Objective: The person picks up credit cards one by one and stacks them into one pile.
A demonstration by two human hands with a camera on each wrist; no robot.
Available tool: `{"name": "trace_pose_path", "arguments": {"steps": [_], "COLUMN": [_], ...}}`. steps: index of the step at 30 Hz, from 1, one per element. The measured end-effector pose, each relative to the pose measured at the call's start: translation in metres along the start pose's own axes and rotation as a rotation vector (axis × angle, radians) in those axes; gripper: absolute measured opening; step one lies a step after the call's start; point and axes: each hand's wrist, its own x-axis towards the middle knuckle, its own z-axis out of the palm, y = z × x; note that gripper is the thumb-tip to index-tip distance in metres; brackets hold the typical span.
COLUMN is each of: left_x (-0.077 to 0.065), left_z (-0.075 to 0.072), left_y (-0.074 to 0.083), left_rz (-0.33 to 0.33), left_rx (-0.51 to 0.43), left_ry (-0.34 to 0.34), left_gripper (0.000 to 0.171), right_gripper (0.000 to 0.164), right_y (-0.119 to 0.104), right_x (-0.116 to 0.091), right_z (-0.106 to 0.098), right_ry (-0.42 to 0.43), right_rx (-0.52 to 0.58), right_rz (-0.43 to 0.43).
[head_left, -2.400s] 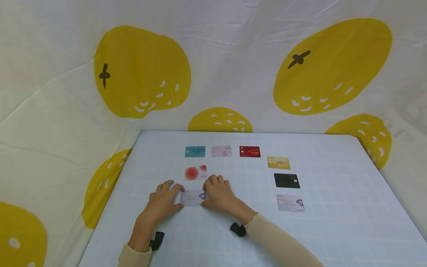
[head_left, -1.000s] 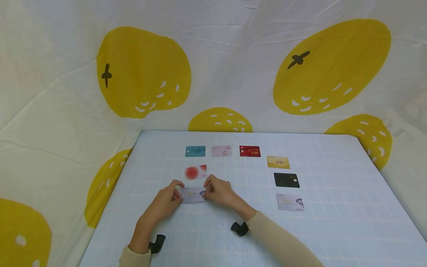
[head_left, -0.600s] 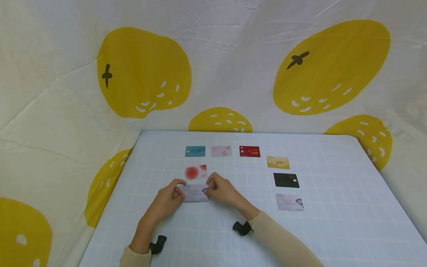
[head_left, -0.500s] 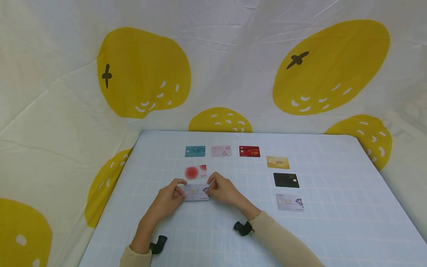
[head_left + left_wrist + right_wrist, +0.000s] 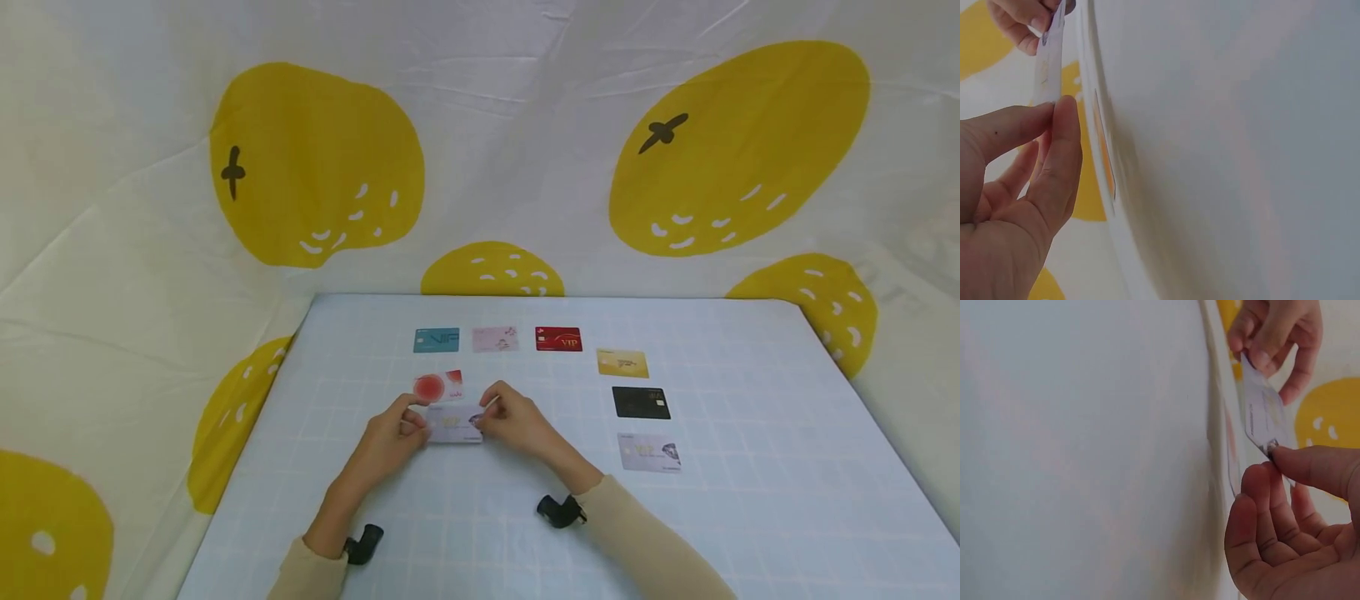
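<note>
A pale lilac VIP card (image 5: 453,424) with a diamond picture is held by both hands, just in front of a white card with a red circle (image 5: 430,387). My left hand (image 5: 392,440) pinches its left end between thumb and fingers. At the right end, my right hand (image 5: 519,425) grips the corner by the diamond. Both wrist views show the lilac card (image 5: 1049,65) raised off the table, stretched between the two hands. In the right wrist view its printed face (image 5: 1262,406) is seen at a slant.
Along the back lie a teal VIP card (image 5: 437,340), a pale pink card (image 5: 495,339) and a red VIP card (image 5: 558,339). Down the right side are a gold card (image 5: 622,363), a black card (image 5: 641,402) and a matching lilac VIP card (image 5: 649,452).
The lilac card first lay flat with the hands spread at its ends. Both hands have since pinched it, lifted it and carried it away from the person and a little to the right.
</note>
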Motion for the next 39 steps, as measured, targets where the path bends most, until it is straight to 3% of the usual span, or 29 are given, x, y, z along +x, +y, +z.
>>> {"name": "trace_pose_path", "arguments": {"steps": [9,18,26,39], "left_x": [0.018,0.041,0.065,0.087], "left_z": [0.009,0.022,0.043,0.074], "left_y": [0.013,0.027,0.044,0.066], "left_rz": [0.101,0.081,0.124,0.102], "left_rx": [-0.022,-0.067,-0.124,-0.083], "left_ry": [-0.005,-0.069,-0.107,-0.111], "left_gripper": [0.037,0.036,0.037,0.036], "right_gripper": [0.023,0.025,0.027,0.027], "right_y": [0.009,0.015,0.024,0.032], "right_x": [-0.002,-0.006,-0.011,-0.015], "right_z": [-0.016,-0.040,-0.069,-0.100], "right_ry": [0.072,0.143,0.203,0.275], "right_rx": [-0.005,0.049,0.052,0.006], "right_rz": [0.020,0.061,0.118,0.193]}}
